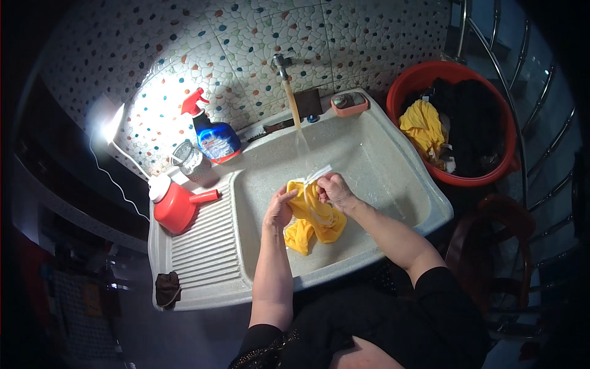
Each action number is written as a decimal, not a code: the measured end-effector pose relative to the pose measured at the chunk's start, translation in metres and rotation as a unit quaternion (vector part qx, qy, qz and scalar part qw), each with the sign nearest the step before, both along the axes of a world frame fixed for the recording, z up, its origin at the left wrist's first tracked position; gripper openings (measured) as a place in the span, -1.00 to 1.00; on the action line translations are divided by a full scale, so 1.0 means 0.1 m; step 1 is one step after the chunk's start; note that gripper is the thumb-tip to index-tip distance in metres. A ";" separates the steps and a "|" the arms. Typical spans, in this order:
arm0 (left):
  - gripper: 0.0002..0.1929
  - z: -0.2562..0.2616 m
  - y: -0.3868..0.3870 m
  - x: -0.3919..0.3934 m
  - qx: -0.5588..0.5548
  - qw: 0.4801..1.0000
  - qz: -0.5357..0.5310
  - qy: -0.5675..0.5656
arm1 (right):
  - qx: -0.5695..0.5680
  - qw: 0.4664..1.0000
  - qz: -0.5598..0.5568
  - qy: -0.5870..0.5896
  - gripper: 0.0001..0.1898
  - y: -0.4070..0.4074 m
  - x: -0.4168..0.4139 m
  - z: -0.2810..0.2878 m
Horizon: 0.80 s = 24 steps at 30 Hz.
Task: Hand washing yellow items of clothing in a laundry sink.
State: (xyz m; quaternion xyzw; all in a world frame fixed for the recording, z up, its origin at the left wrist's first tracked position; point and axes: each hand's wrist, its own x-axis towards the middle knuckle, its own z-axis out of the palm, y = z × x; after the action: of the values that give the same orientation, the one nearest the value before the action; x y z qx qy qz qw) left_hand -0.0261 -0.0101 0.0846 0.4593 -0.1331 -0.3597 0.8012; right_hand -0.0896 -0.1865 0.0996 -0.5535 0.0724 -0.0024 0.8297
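A wet yellow garment (300, 236) hangs over the basin of the laundry sink (392, 184), its lower folds close to the basin floor. My left hand (278, 208) grips its upper left edge between thumb and fingers. At the upper right, my right hand (335, 190) is closed on the garment's white band (318, 173), whose end sticks out past the fingers. A pale cord loops down the yellow cloth. Just behind the hands, water (302, 143) runs from a hose on the wall tap (279, 64).
A red tub (401, 83) of dark and yellow laundry stands right of the sink. On the left are a red dipper (174, 210), blue spray bottle (219, 140), lit lamp (113, 124), washboard ridges (203, 253) and brown cloth (168, 289). A soap dish (350, 108) sits behind.
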 end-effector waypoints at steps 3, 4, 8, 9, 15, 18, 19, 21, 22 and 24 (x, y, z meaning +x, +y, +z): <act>-0.67 0.04 0.01 -0.01 0.100 0.983 0.144 -0.047 | -0.014 0.998 -0.055 -0.008 -0.87 -0.04 0.00 -0.01; -0.70 0.05 0.00 0.00 0.097 0.983 0.138 -0.069 | -0.025 0.999 -0.040 -0.006 -0.87 -0.04 0.00 -0.01; -0.82 0.10 -0.21 -0.10 0.101 0.979 0.099 -0.147 | -0.064 0.998 -0.007 -0.006 -0.86 -0.01 0.02 -0.06; -0.85 0.11 -0.24 -0.12 0.110 0.976 0.086 -0.168 | -0.070 0.997 0.019 -0.007 -0.86 -0.01 0.03 -0.06; -0.88 -0.01 -0.18 -0.04 0.099 0.985 0.103 -0.093 | -0.072 0.996 0.042 -0.010 -0.84 -0.02 0.05 -0.07; -0.85 -0.04 -0.20 -0.04 0.096 0.986 0.101 -0.093 | -0.076 0.996 0.051 -0.013 -0.84 -0.04 0.05 -0.09; -0.86 -0.07 -0.18 -0.02 0.096 0.986 0.097 -0.094 | -0.083 0.995 0.057 -0.009 -0.84 -0.02 0.05 -0.08; -0.86 -0.10 -0.13 0.01 0.096 0.986 0.093 -0.095 | -0.082 0.995 0.057 -0.007 -0.84 0.00 0.06 -0.07; -0.85 -0.11 -0.10 0.01 0.093 0.987 0.084 -0.098 | -0.081 0.995 0.055 -0.004 -0.84 0.02 0.06 -0.07; -0.83 -0.03 -0.14 -0.04 0.089 0.989 0.069 -0.100 | -0.087 0.995 0.047 -0.012 -0.84 0.00 0.05 -0.08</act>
State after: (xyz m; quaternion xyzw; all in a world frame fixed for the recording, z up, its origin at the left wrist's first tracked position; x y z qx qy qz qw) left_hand -0.0300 -0.0245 0.0815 0.5707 -0.1478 -0.2659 0.7627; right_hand -0.0846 -0.1867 0.0916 -0.6266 0.0355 0.0236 0.7782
